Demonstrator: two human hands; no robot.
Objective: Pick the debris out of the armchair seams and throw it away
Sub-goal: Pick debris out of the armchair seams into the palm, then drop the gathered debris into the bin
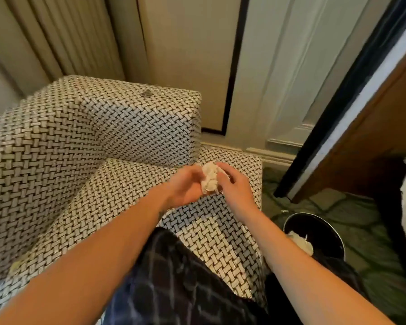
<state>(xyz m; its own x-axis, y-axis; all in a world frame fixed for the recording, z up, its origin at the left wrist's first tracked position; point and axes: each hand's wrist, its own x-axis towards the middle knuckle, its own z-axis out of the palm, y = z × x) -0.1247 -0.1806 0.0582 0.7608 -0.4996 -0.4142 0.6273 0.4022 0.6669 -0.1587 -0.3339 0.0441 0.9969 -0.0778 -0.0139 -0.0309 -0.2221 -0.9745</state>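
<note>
Together, left hand (pixel 185 186) and right hand (pixel 232 184) clutch crumpled debris (pixel 210 178) (over the armchair (pixel 80 137) seat).

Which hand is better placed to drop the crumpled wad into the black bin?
Probably the right hand. Both hands hold the crumpled wad over the armchair seat, but the black bin stands on the floor beside the right forearm; the left hand would have to cross over.
</note>
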